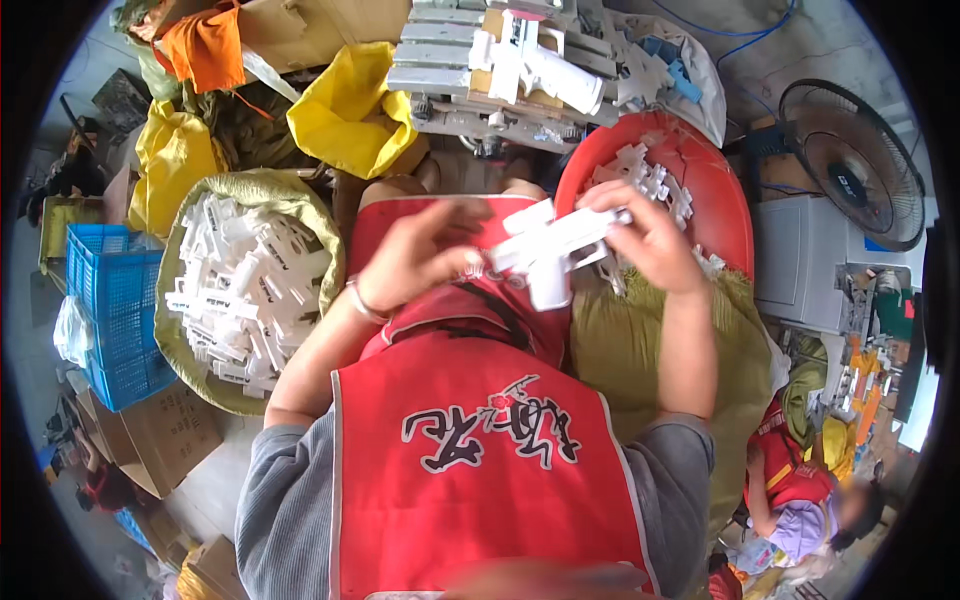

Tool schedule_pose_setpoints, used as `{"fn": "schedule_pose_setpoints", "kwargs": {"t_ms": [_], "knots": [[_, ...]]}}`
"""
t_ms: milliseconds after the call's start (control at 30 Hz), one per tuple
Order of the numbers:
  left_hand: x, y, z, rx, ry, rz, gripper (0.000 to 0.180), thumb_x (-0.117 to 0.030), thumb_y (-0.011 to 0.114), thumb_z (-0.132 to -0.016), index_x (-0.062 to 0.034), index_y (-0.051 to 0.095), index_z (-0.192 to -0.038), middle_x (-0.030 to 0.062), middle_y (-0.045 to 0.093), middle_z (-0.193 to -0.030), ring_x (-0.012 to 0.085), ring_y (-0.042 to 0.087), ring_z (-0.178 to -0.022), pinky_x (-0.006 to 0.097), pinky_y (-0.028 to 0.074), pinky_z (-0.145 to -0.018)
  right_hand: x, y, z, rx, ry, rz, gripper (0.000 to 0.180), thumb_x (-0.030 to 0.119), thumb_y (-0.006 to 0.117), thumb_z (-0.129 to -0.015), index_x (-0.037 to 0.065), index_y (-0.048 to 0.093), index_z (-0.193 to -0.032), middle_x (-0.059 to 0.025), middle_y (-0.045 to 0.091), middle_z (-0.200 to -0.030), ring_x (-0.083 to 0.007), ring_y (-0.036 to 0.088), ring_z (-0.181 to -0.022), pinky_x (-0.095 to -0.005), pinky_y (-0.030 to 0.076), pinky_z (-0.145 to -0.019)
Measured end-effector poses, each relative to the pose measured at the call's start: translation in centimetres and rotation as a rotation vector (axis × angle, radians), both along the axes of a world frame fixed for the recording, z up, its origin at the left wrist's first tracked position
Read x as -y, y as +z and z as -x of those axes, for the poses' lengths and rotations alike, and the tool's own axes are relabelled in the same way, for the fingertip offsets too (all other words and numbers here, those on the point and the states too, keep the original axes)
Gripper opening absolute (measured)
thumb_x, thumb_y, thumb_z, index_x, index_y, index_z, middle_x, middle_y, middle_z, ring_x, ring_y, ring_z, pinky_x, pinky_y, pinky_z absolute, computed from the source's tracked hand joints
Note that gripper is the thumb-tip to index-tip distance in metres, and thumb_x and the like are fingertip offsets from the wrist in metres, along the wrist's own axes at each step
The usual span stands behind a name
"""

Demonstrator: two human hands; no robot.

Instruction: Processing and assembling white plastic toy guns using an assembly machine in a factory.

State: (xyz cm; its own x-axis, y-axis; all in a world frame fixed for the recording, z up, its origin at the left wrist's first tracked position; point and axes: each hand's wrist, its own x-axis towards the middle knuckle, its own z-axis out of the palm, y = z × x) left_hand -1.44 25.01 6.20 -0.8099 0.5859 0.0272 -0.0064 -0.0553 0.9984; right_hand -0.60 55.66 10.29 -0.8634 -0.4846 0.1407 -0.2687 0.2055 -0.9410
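Over my red apron (480, 470), a white plastic toy pistol (555, 250) is held up in front of my lap. My right hand (650, 240) grips one end of it between thumb and fingers. My left hand (425, 255) is beside the other end, thumb and fingers apart; the thumb tip is close to the toy, and I cannot tell whether it touches. On my left stands a woven sack (190, 380) full of white toy pistols (255, 285). A red basin (730, 190) with more white plastic parts (650, 185) is at my right front.
Ahead, a slatted bench (440, 75) bears another white toy pistol (540, 65). Yellow bags (350, 110) and a blue crate (115, 320) stand at left. A green-yellow sack (630, 350) lies against my right side. A fan (850, 165) and another person (800, 490) are farther right.
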Motion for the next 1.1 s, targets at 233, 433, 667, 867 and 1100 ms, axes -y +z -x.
{"fn": "schedule_pose_setpoints", "kwargs": {"t_ms": [233, 433, 667, 867, 1100], "knots": [[-3.2, 2.2, 0.7, 0.111, 0.186, -0.117, 0.044, -0.013, 0.069, -0.085, 0.0016, 0.048, -0.121, 0.0041, 0.061, -0.103, 0.0108, 0.057, -0.094, 0.024, 0.046, -0.083, 4.7, 1.8, -1.7, -0.868, -0.528, -0.503, 0.057, 0.027, 0.079, -0.071, 0.006, 0.050, -0.115, -0.0170, 0.051, -0.107, -0.0345, 0.057, -0.090, -0.0412, 0.050, -0.073], [-5.5, 4.6, 1.4, -0.065, 0.210, -0.223, 0.037, -0.016, 0.067, -0.088, 0.0017, 0.049, -0.115, 0.0020, 0.057, -0.093, 0.0046, 0.052, -0.080, 0.023, 0.049, -0.068, 6.8, 0.2, -1.6, -0.820, -0.514, -0.550, 0.076, 0.010, 0.078, -0.066, 0.013, 0.042, -0.134, -0.0177, 0.048, -0.112, -0.0335, 0.055, -0.096, -0.0431, 0.046, -0.075], [-3.5, 6.5, 8.8, -0.834, 0.403, 0.276, 0.026, -0.015, 0.065, -0.085, -0.0002, 0.059, -0.105, 0.0134, 0.064, -0.100, 0.0252, 0.062, -0.093, 0.034, 0.049, -0.081, 3.3, -0.1, -0.2, -0.485, -0.669, -0.180, 0.046, 0.014, 0.053, -0.093, -0.001, 0.038, -0.134, -0.0177, 0.049, -0.120, -0.0289, 0.052, -0.108, -0.0392, 0.044, -0.089], [-2.8, 6.1, 14.8, -1.043, 0.375, 0.422, 0.029, -0.009, 0.067, -0.077, -0.0033, 0.059, -0.105, 0.0145, 0.063, -0.100, 0.0355, 0.059, -0.095, 0.040, 0.048, -0.083, 1.0, -0.9, 1.0, -0.156, -0.557, 0.306, 0.039, 0.019, 0.044, -0.099, 0.001, 0.040, -0.133, -0.0042, 0.052, -0.094, -0.0115, 0.049, -0.082, -0.0276, 0.041, -0.081], [-1.4, 5.9, 14.8, -0.796, 0.619, 0.136, 0.017, -0.002, 0.067, -0.080, -0.0027, 0.057, -0.094, 0.0093, 0.066, -0.101, 0.0238, 0.065, -0.087, 0.031, 0.051, -0.074, 2.5, 0.4, 6.0, -0.362, -0.655, 0.153, 0.046, 0.006, 0.052, -0.092, 0.000, 0.038, -0.135, -0.0114, 0.050, -0.123, -0.0234, 0.048, -0.114, -0.0358, 0.037, -0.100]]}}
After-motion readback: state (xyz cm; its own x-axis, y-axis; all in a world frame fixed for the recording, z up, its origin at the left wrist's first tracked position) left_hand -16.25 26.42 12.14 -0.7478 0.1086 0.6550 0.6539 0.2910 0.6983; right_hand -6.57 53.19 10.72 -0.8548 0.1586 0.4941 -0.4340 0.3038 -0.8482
